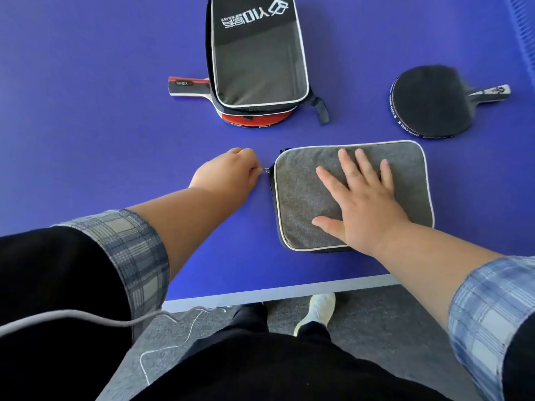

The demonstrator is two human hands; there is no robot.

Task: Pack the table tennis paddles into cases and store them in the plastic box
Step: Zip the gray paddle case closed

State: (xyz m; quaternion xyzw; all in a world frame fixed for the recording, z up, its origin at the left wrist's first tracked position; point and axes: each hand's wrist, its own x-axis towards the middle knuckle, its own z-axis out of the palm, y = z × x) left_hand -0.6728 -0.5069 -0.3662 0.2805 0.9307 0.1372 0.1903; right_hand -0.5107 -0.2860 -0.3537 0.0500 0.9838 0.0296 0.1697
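Note:
A grey paddle case [405, 169] with white piping lies flat near the front of the blue table. My right hand [359, 198] rests spread flat on top of it. My left hand [231, 175] is pinched on the small metal zipper pull [265, 170] at the case's left edge. Farther back lies a second case [257, 59], black and grey with a white logo, on top of a red paddle [252, 120] whose handle sticks out to the left. A black paddle [431, 102] lies bare at the right, handle pointing right.
The blue table [86, 111] ends in a pale front edge [260, 293], with grey carpet and my feet below. A white cable hangs near my left sleeve. A blue net-like strip [525, 30] shows at the far right. No plastic box is in view.

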